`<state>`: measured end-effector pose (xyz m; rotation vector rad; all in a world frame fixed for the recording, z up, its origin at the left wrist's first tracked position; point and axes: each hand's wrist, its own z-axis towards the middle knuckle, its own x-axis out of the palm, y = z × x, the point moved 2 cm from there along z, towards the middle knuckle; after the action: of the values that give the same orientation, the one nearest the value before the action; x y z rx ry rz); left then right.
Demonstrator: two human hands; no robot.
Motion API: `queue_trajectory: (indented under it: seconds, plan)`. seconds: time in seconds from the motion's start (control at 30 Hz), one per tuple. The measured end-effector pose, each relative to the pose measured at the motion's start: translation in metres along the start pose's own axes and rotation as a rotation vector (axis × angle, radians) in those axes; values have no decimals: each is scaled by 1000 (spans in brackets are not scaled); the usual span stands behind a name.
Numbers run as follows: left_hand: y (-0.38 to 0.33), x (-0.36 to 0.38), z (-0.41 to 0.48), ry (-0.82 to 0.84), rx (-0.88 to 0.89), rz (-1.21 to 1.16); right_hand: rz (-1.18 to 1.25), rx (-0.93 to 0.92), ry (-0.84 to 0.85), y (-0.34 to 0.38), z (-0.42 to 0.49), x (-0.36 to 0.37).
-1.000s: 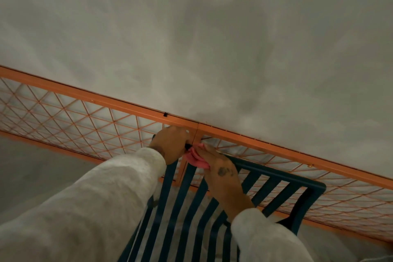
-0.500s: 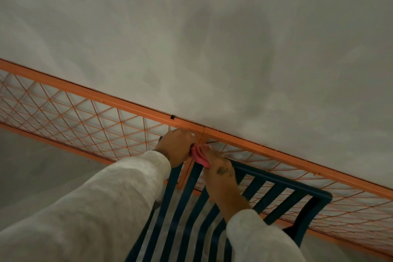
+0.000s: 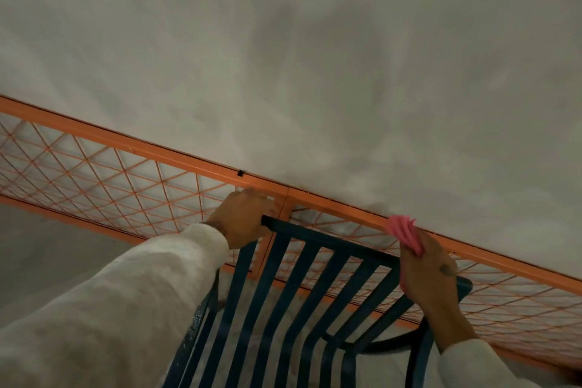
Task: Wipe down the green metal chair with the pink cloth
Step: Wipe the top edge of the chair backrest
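I see my left hand [image 3: 242, 218] at the left end of the chair [image 3: 318, 238], on the top rail of its back. The fingers are curled tight round the rail's corner and the thumb side faces me, so it has a firm grip on the metal. My right hand [image 3: 430, 276] sits well apart from it, near the right end of the same rail. Its fingers are closed round the cloth [image 3: 404, 228]. The cloth is bunched into folds and sticks up out of the top of the fist, and a small bit of pink also shows at the hand's lower edge, just where the rail passes under it. I cannot tell how much of the cloth touches the rail, because the hand covers that spot. The rail runs bare between my two hands, and the dark slats [image 3: 274, 287] drop from it toward me. The rounded right corner of the back pokes out just past my right wrist. Both arms are in pale sleeves [image 3: 119, 309]. Behind the chair runs an orange mesh fence [image 3: 126, 143], whose top bar passes just behind the tip of the cloth, with a grey wall [image 3: 283, 57] above it.
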<state>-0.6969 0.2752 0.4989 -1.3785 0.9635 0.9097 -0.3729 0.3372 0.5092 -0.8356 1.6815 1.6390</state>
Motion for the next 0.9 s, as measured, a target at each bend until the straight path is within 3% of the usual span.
queue_trajectory:
  seconds: [0.1, 0.2, 0.3, 0.47, 0.53, 0.73, 0.83, 0.9]
  plan:
    - [24, -6, -13, -38, -145, -88, 30, 58, 58, 7, -8, 7]
    - [54, -6, -33, 15, -383, -373, -18, 66, 159, 18, -25, 36]
    - [64, -2, -47, 61, -413, -546, 22, -2, 209, 47, -41, 74]
    - [67, -3, -53, 78, -414, -640, 145, -113, 300, 117, -62, 120]
    - [69, -4, -55, 95, -428, -659, 130, -209, 297, 141, -63, 136]
    - [67, -6, -59, 103, -431, -660, -139, -745, 440, 181, -63, 165]
    - [66, -9, -62, 112, -428, -695, -234, -838, 419, 162, -55, 146]
    - [67, -8, -65, 115, -433, -725, -231, -833, 315, 133, -48, 121]
